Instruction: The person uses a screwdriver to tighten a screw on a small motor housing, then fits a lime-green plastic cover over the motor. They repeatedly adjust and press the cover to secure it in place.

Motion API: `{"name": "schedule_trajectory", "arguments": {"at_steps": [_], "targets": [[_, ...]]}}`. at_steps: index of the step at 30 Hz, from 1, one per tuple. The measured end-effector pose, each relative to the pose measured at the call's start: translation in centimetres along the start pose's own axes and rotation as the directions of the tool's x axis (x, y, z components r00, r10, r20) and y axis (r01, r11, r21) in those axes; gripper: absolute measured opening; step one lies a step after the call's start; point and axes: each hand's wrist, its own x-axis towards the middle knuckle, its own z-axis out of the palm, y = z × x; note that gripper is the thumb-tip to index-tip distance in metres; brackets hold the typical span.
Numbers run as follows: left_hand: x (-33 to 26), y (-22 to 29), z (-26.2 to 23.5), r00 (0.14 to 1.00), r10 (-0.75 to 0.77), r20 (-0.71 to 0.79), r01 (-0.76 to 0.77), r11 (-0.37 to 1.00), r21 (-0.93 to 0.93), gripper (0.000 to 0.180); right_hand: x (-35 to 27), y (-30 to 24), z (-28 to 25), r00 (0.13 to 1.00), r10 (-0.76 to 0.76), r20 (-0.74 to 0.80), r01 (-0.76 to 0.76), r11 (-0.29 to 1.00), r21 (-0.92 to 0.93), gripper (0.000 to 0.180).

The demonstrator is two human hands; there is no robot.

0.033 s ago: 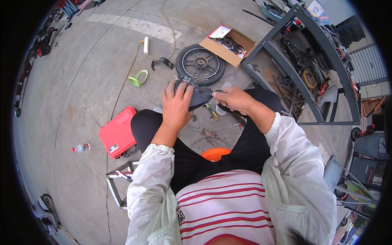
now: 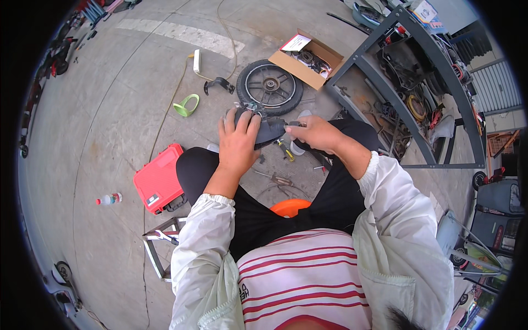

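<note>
Between my knees, a dark grey, rounded part (image 2: 269, 130) is held off the ground; its exact kind does not show. My left hand (image 2: 237, 142) lies over its left side with the fingers curled round it. At its narrower right end my right hand (image 2: 319, 135) is closed in a pinch, and what the fingertips grip is mostly hidden. Some wires and clear pieces (image 2: 252, 106) show just beyond my left fingertips. Below the part, a yellow-and-black screwdriver (image 2: 286, 151) lies on the floor. A spoked black wheel (image 2: 269, 85) lies flat just past my hands.
An open cardboard box (image 2: 300, 63) of parts sits behind the wheel. A grey metal rack (image 2: 404, 102) with tools stands close on the right. At the left are a red case (image 2: 159, 179), a green ring-shaped piece (image 2: 186, 105), a bottle (image 2: 109, 199) and a metal step frame (image 2: 159, 247).
</note>
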Motion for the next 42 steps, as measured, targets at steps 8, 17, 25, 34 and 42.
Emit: {"name": "schedule_trajectory", "arguments": {"at_steps": [8, 17, 25, 34, 42], "targets": [[-0.3, 0.0, 0.3, 1.0, 0.029, 0.012, -0.028, 0.999, -0.021, 0.092, -1.3, -0.5, -0.4, 0.855, -0.503, 0.125, 0.369, 0.421, -0.829, 0.025], [-0.1, 0.1, -0.2, 0.998, 0.042, -0.049, -0.043, 0.999, -0.024, 0.093, -2.7, -1.6, 0.5, 0.834, -0.551, -0.042, 0.269, 0.47, -0.84, 0.028], [-0.3, 0.3, -0.3, 0.993, 0.083, -0.078, -0.085, 0.996, -0.021, 0.094, -1.7, 0.0, 1.3, 0.995, 0.022, -0.1, -0.004, 0.986, 0.169, 0.045], [-0.2, 0.3, -0.3, 0.995, 0.075, -0.061, -0.076, 0.997, -0.007, 0.094, -1.8, -0.7, 0.6, 0.987, 0.158, 0.026, -0.16, 0.972, 0.174, 0.04], [-0.1, 0.3, -0.1, 0.995, 0.094, 0.027, -0.094, 0.996, 0.003, 0.091, -2.5, 0.2, 0.2, 0.892, -0.439, 0.106, 0.318, 0.444, -0.838, 0.017]]}}
